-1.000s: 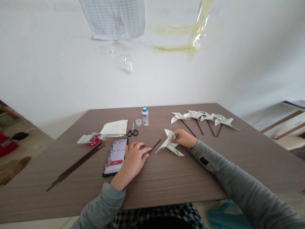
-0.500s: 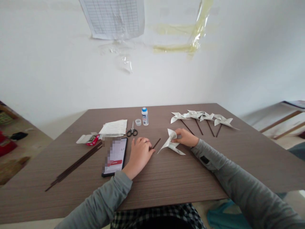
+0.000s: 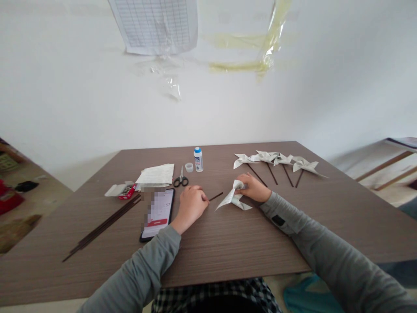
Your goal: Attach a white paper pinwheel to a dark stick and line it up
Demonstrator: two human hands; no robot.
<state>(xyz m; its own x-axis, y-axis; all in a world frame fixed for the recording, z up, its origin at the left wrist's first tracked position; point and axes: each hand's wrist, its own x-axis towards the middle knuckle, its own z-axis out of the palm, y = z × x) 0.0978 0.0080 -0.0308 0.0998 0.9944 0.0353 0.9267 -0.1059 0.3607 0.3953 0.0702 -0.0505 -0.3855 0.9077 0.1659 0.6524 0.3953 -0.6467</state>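
The left hand [image 3: 190,203] is curled with its fingers pinching a dark thin stick [image 3: 215,197] that lies on the bench [image 3: 228,243] just right of the phone [image 3: 158,212]. Right of the phone and stick, the right hand [image 3: 252,187] has its fingers pinched on a folded paper pinwheel [image 3: 233,198] resting on the bench.

You've only got the one head cam, looking forward and down over the counter [image 3: 228,243], far wall [image 3: 97,113] included.

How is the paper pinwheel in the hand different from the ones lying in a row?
The white paper pinwheel under the right hand has no stick attached; the four finished pinwheels each have a dark stick and lie untouched farther back. All are folded white paper.
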